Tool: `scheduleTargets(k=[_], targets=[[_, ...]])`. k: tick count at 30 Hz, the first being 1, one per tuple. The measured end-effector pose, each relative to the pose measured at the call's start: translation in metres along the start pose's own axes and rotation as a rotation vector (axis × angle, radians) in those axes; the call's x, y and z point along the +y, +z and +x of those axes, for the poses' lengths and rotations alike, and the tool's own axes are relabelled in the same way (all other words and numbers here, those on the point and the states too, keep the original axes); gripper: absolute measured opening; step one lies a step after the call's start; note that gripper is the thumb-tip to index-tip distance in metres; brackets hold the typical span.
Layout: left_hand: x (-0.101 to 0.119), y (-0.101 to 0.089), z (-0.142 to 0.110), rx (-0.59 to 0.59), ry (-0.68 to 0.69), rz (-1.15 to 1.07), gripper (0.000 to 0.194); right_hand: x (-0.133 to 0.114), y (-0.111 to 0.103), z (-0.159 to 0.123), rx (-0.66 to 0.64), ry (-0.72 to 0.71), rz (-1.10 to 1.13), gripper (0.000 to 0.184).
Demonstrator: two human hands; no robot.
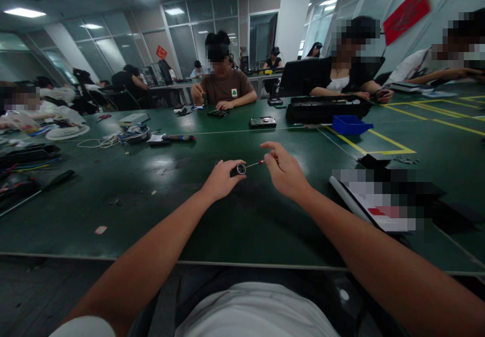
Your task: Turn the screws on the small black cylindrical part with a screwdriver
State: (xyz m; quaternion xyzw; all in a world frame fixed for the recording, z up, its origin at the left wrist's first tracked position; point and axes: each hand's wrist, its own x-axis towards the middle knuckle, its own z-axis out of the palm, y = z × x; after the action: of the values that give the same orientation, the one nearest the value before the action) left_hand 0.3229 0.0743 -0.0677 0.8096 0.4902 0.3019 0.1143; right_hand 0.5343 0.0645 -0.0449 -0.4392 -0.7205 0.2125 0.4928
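Note:
Above the green table, my left hand (219, 181) is closed around a small black round part (240, 169) with a pale rim, its round end turned toward the right. My right hand (287, 173) pinches a small screwdriver (254, 164) with a thin metal shaft and a red section near the fingers. The shaft points left, and its tip is at the edge of the round part; whether it touches is too small to tell. My palm and fingers hide most of the screwdriver's handle.
Ahead on the green table (151, 226) lies a circuit-board device (262, 122). A blue bin (350, 125) and black case (328, 108) stand at right, nearer a notebook (373, 205). A long screwdriver (58, 179) and cables (100, 142) lie left. A person (225, 87) works opposite.

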Motion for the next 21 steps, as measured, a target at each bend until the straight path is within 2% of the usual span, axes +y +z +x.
scheduleTargets(k=[3,5,8,10,12,15,21], targets=[[-0.001,0.001,0.0,-0.006,-0.011,-0.015,0.037,0.007,0.006,0.003,0.059,0.072,0.235,0.017],[0.0,0.001,0.0,-0.009,0.008,-0.037,0.038,0.014,0.009,0.007,0.055,0.165,0.409,0.02],[0.003,0.0,0.001,0.006,0.062,-0.076,0.041,0.023,0.009,0.014,0.101,0.434,0.676,0.026],[0.004,-0.002,0.001,0.027,0.076,-0.086,0.041,0.026,0.008,0.016,0.07,0.566,0.775,0.029],[0.005,-0.002,0.002,0.032,0.068,-0.082,0.04,0.026,0.007,0.016,0.122,0.564,0.781,0.026],[0.004,-0.002,0.003,0.001,0.051,-0.066,0.039,0.021,0.008,0.014,0.184,0.462,0.703,0.023],[0.004,-0.002,0.001,-0.007,0.049,-0.046,0.039,0.016,0.01,0.011,0.195,0.311,0.538,0.028]])
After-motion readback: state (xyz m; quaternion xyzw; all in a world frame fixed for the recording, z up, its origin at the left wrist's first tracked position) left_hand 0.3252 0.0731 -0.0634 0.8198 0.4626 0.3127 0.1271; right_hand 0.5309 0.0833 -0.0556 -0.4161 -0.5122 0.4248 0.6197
